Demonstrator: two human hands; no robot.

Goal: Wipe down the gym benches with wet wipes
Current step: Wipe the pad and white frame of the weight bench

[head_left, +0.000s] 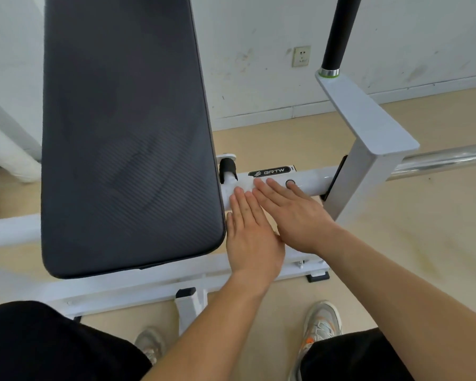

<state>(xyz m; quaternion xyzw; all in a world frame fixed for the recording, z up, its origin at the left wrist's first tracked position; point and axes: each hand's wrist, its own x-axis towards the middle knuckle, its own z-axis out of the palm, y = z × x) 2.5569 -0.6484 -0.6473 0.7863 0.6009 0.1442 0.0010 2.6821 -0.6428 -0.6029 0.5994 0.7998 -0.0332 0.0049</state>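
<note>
The gym bench has a long black pad (127, 138) on a white frame. Right of the pad runs a white cross tube (311, 178) with a black logo label. Both my hands lie flat on this tube, fingers straight and side by side. My left hand (252, 237) is next to the pad's right edge. My right hand (291, 213) sits just beside it, its fingertips below the label. A small white wet wipe (243, 185) shows under the fingertips of both hands, pressed against the tube; most of it is hard to tell from the white paint.
A grey-white upright post (366, 127) with a black padded bar (338, 34) rises to the right, and a chrome bar (440, 160) runs off behind it. The white base rail (121, 290) crosses in front. My shoes (322, 323) stand on the beige floor.
</note>
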